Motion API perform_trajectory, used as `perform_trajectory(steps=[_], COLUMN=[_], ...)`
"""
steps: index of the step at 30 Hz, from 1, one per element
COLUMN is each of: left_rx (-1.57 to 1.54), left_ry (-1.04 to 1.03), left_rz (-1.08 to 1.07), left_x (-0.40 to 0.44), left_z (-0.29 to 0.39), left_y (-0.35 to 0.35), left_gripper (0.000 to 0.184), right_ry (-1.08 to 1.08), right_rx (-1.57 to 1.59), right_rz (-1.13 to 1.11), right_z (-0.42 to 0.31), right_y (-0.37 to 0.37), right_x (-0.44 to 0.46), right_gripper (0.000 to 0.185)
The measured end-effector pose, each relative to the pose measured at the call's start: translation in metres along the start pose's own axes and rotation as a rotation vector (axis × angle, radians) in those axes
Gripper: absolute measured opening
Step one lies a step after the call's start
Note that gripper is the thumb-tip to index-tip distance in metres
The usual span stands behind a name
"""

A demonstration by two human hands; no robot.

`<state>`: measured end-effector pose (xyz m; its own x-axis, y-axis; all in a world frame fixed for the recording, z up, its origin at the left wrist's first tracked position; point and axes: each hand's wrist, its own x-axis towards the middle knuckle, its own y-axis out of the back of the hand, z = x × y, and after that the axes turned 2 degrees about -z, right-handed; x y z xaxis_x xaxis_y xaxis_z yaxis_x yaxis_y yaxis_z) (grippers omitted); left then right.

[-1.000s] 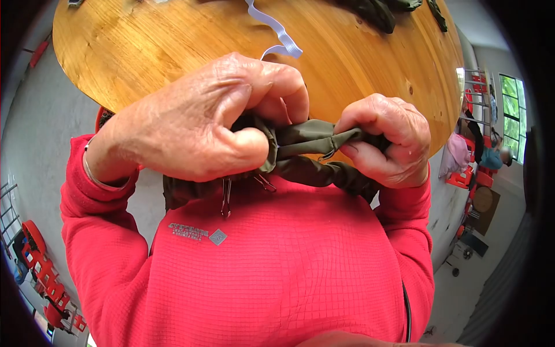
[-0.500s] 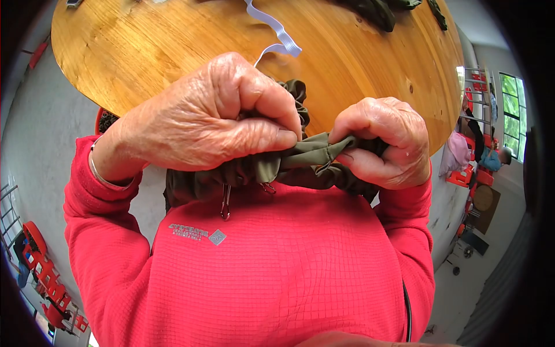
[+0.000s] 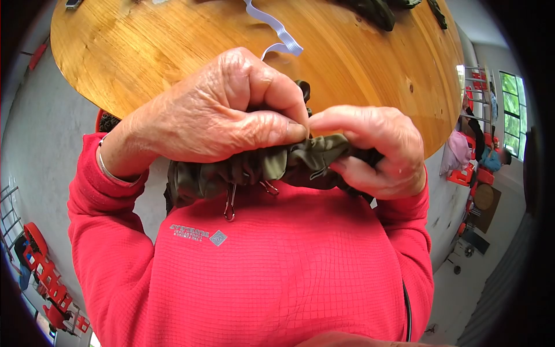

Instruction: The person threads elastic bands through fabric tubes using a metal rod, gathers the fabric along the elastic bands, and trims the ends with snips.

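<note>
A gathered, dark green fabric band (image 3: 272, 163) spans the front of my red top, below the table edge. Thumb and bent fingers of my left hand (image 3: 231, 110) pinch its upper edge near the middle. My right hand (image 3: 381, 147) grips the fabric just to the right, its index fingertip almost at my left thumb, its thumb under a fold. Two metal clips hang from the band, one (image 3: 230, 205) longer in view and another (image 3: 269, 187) partly covered. White elastic (image 3: 277, 34) lies on the table and runs behind my left hand.
The round wooden table (image 3: 144, 52) fills the top. Dark green cloth pieces (image 3: 370, 13) lie at its far side. Red stools (image 3: 49, 277) stand at the left. At the right are a pink cloth (image 3: 457, 153), a person in blue (image 3: 491, 159) and a window.
My right index finger has extended leftwards towards my left thumb. The fabric between my hands has bunched up, and both hands are closer together. My left hand keeps its pinch.
</note>
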<state>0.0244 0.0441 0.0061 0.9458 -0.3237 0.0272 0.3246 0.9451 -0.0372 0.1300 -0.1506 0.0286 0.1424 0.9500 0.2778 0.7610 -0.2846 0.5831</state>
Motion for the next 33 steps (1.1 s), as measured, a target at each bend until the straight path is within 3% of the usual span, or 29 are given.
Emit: perform_trajectory(steps=[4,8,12,16,22,25,28,31,33], left_rx=[0.007,-0.045,-0.069,-0.247,-0.228,-0.164,0.044,-0.080,-0.036], left_ry=[0.002,0.041,0.059,0.119,0.163,0.116,-0.117,0.098,0.046], left_rz=[-0.044,-0.029,0.017,0.069,0.053,0.040,0.016,0.039,0.008], left_x=[0.001,0.001,-0.003,-0.010,-0.014,-0.013,-0.008,-0.009,-0.005], left_z=[-0.002,-0.005,-0.003,0.001,-0.002,-0.004,-0.013,-0.002,-0.003], left_y=[0.000,-0.002,-0.003,-0.008,-0.005,-0.004,-0.003,-0.005,-0.002], left_gripper=[0.009,0.009,0.010,0.012,0.014,0.013,0.010,0.011,0.011], right_ry=[0.078,0.053,0.050,0.025,-0.002,-0.005,-0.010,-0.017,-0.014], right_rx=[-0.137,-0.261,-0.183,-0.068,-0.015,0.009,0.049,0.070,0.102], right_rz=[-0.244,-0.215,-0.180,-0.096,-0.091,-0.139,-0.226,-0.249,-0.250], right_z=[-0.002,-0.007,-0.003,-0.002,-0.003,-0.003,-0.001,0.000,0.000], right_y=[0.017,0.010,0.008,0.007,0.003,0.005,0.012,0.013,0.011], right_x=[-0.002,-0.001,0.000,0.001,0.002,0.003,0.005,0.006,0.007], right_gripper=[0.045,0.031,0.026,0.025,0.024,0.024,0.026,0.027,0.028])
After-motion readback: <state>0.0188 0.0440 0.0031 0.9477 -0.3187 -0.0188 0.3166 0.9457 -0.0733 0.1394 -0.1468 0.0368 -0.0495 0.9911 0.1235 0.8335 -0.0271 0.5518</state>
